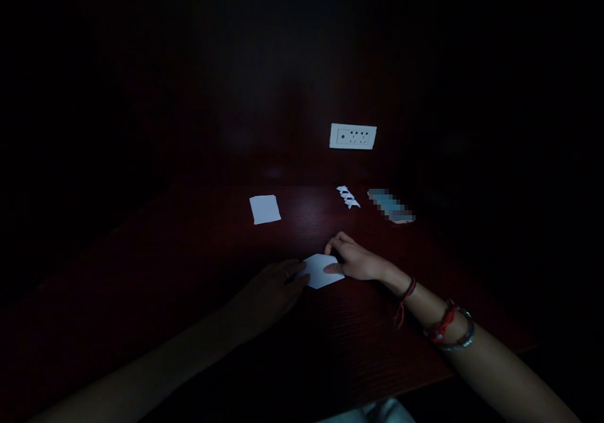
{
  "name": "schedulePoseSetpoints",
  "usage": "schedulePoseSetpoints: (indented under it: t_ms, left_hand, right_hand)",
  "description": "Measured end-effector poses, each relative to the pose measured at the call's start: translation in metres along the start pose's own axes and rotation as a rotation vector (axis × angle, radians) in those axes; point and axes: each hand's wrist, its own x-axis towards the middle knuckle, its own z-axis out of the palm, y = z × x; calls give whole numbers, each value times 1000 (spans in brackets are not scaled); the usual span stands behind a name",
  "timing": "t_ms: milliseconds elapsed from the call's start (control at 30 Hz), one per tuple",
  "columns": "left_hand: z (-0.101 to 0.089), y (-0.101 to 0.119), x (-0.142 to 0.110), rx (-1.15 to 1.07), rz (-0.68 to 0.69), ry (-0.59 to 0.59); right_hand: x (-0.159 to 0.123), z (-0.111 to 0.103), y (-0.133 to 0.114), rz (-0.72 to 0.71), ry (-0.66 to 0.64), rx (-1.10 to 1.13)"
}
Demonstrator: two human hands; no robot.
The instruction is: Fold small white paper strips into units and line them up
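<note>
Between my two hands is a white sheet of paper [317, 273], its outline many-sided as if some corners are folded in. My left hand [278, 287] grips its left edge, fingertips on top and part of the hand in shadow. At the right edge, the thumb of my right hand [352, 260] lies on the paper while the other fingers curl beyond its far side. Farther off to the left rests a stack of square white paper [265, 209]. Small folded white paper pieces [348, 197] lie in a row beyond my right hand.
A phone [391, 206] with a blurred screen lies at the back right of the dark red table [212, 240]. On the wall behind is a white power socket [353, 136]. The table's front edge runs close to my lap.
</note>
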Motion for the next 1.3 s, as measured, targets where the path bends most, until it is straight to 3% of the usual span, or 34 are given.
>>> schedulePoseSetpoints:
  t_ms: [200, 333, 467, 733, 1000, 1300]
  left_hand:
    - [4, -3, -1, -1, 6, -1]
    - [2, -2, 0, 0, -8, -4]
    - [-4, 0, 3, 16, -17, -16]
    - [-6, -3, 6, 11, -4, -1]
    - [-4, -3, 2, 4, -19, -26]
    - [-4, -1, 0, -9, -44, -24]
  right_hand:
    - [1, 3, -5, 37, 61, 134]
    - [3, 8, -6, 85, 223, 225]
    - [-1, 9, -12, -14, 297, 146]
    - [-10, 9, -17, -340, 152, 8]
    - [-12, 10, -13, -244, 200, 100]
    - [-15, 6, -7, -355, 75, 74]
